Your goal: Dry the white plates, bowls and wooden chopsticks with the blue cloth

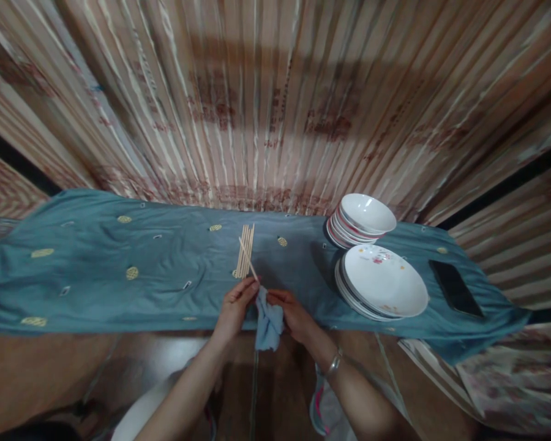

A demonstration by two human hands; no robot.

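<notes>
My left hand [237, 302] is closed with its fingertips pinching a light wooden chopstick [248, 259], which points up and away over the table. Close beside it, my right hand [290, 311] is closed on a light blue cloth [269, 324] that hangs down past the table's front edge. The cloth meets the chopstick's near end between both hands; how far it wraps round is hidden. Just beyond my hands, several more chopsticks [243, 251] lie side by side on the tablecloth, and the held one crosses over them in the view.
A teal tablecloth [92, 263] with yellow pineapple prints covers the long table. To the right stand a stack of white bowls [370, 214] and a stack of floral plates [381, 285]. A black phone [455, 288] lies farther right. Behind hangs a pleated curtain [266, 110].
</notes>
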